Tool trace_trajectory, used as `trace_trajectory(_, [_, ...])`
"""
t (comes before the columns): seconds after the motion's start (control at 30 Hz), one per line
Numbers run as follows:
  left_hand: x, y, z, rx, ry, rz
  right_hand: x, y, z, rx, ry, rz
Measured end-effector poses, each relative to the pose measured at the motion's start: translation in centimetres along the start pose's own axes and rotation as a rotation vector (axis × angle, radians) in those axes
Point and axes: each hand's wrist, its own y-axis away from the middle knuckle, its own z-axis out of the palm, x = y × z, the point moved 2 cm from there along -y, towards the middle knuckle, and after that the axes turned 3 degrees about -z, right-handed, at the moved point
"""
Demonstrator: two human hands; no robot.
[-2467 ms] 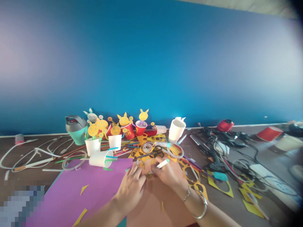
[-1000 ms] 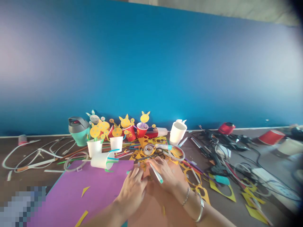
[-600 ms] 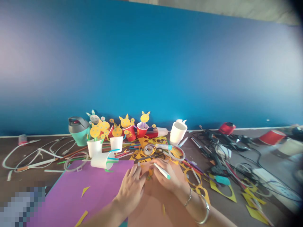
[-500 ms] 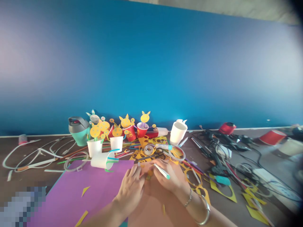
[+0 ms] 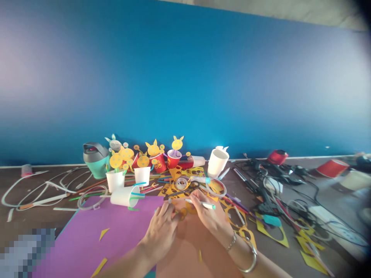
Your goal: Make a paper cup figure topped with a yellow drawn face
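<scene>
My right hand (image 5: 207, 212) grips a white marker (image 5: 208, 205) with a green end. The marker lies nearly level over the orange sheet (image 5: 197, 239), its other end pointing left. Curled and closed, my left hand (image 5: 162, 227) rests at the sheet's left side; a small pale tip shows at its fingers, but what they hold is hidden. Small yellow paper circles (image 5: 183, 213) lie between my hands. Under my left forearm spreads a purple sheet (image 5: 116, 227) with yellow scraps on it.
White cups (image 5: 115, 181) and red cups (image 5: 159, 164) with yellow paper animals stand behind. A white cup (image 5: 121, 196) lies tipped. Cut yellow paper (image 5: 171, 189), a tape roll (image 5: 182, 183), a glue gun (image 5: 265, 200) and cables surround the sheets. A teal container (image 5: 97, 164) stands left.
My right hand has turned and lifted a little, so the marker now lies flatter and further right. More yellow circles show. My left hand stays nearly in place.
</scene>
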Motion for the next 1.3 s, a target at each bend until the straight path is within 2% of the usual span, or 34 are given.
trace_trajectory(0.13, [-0.1,0.1,0.1,0.014,-0.004,-0.011,0.6,-0.2,0.9,-0.053,0.023,0.137])
trace_trajectory(0.37, [-0.2,0.2,0.6,0.020,-0.043,-0.012,2.9,0.3,2.0,-0.043,0.297,0.092])
trace_trajectory(0.7, [-0.1,-0.1,0.1,-0.010,-0.011,-0.025,1.2,0.2,1.2,-0.008,0.417,0.048])
trace_trajectory(0.87, [-0.2,-0.1,0.2,-0.006,-0.005,-0.028,1.0,0.2,1.3,-0.032,0.427,0.081])
trace_trajectory(1.03, [-0.2,0.0,0.3,0.007,-0.007,-0.021,1.0,0.2,1.0,-0.019,0.422,0.006])
trace_trajectory(1.2, [-0.3,0.0,0.5,0.029,-0.007,-0.012,-0.3,-0.2,0.6,-0.065,0.272,0.072])
trace_trajectory(1.3, [-0.3,0.0,0.6,0.026,-0.006,-0.012,-0.4,-0.3,1.1,-0.072,0.200,0.082])
